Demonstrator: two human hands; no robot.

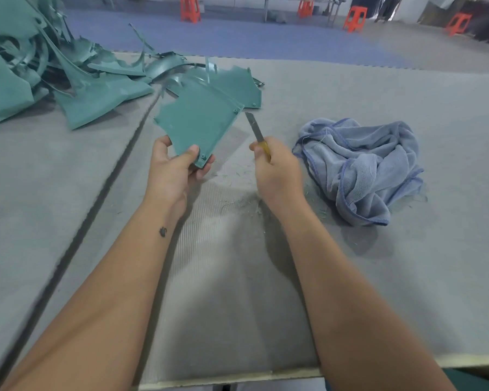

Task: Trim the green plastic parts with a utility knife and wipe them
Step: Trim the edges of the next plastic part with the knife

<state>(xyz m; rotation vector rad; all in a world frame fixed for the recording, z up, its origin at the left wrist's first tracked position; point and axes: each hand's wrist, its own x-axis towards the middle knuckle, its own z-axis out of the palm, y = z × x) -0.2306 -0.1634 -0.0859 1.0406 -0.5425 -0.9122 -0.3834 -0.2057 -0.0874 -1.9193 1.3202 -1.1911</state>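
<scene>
My left hand (pixel 173 167) grips the near corner of a flat green plastic part (pixel 196 122), held above the grey table. My right hand (pixel 277 170) holds a yellow-handled utility knife (pixel 256 131), its blade out and pointing up toward the part's right edge, a small gap away from it. A crumpled blue cloth (pixel 362 167) lies on the table just right of my right hand. Another green part (pixel 237 86) lies flat behind the held one.
A heap of green plastic parts (pixel 40 66) fills the table's far left. A dark seam (pixel 108 193) runs diagonally across the grey table (pixel 407 249). Thin green shavings (pixel 237 201) lie between my hands. Orange stools (pixel 190 8) stand on the floor beyond.
</scene>
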